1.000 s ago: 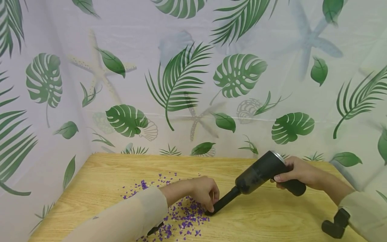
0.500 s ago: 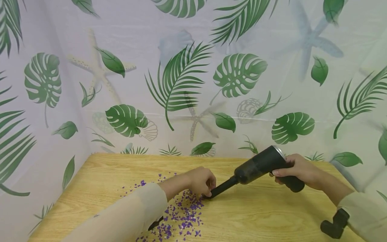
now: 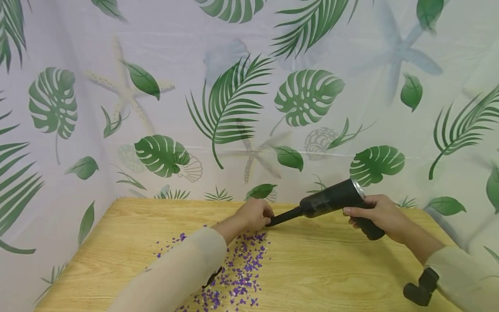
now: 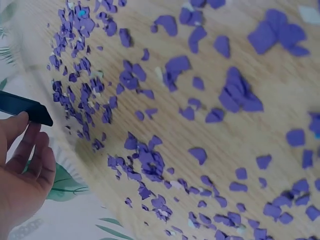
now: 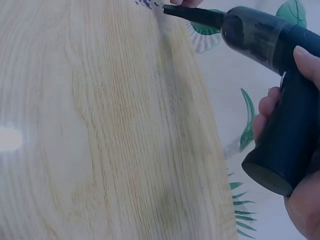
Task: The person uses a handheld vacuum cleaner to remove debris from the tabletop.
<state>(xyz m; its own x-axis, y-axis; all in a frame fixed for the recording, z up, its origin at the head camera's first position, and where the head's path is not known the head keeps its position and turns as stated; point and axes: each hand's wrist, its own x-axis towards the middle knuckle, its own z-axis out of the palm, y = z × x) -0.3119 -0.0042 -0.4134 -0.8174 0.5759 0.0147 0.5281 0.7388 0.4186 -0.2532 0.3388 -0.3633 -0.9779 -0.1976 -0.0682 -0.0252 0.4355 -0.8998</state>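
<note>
"One handheld vacuum (image 3: 331, 200) is seen in the head view, tilted above the tabletop (image 3: 335, 268). How is it held?"

"Its handle (image 3: 369, 227) is gripped by the right hand (image 3: 383, 215), and its thin nozzle (image 3: 286, 215) is pinched near the tip by the left hand (image 3: 251, 214). Just beside, many purple scraps (image 3: 245, 281) are scattered. Whether the tip is touching the tabletop cannot be told."

"What is shown by the left wrist view?"

"There the nozzle end is clasped between thumb and fingers, and the scraps are spread on the tabletop, some in small heaps. They are judged thin and very light, so they may be disturbed by a slight touch or breath."

"And by the right wrist view?"

"The handle is seen with fingers wrapped around it, and the thumb is laid on the body behind the clear chamber (image 5: 252, 34). The vacuum is judged stiff and smooth, perhaps slightly slippery, with more weight in the body than in the nozzle. So the handle is best held firmly, and the nozzle only lightly steered."
</note>
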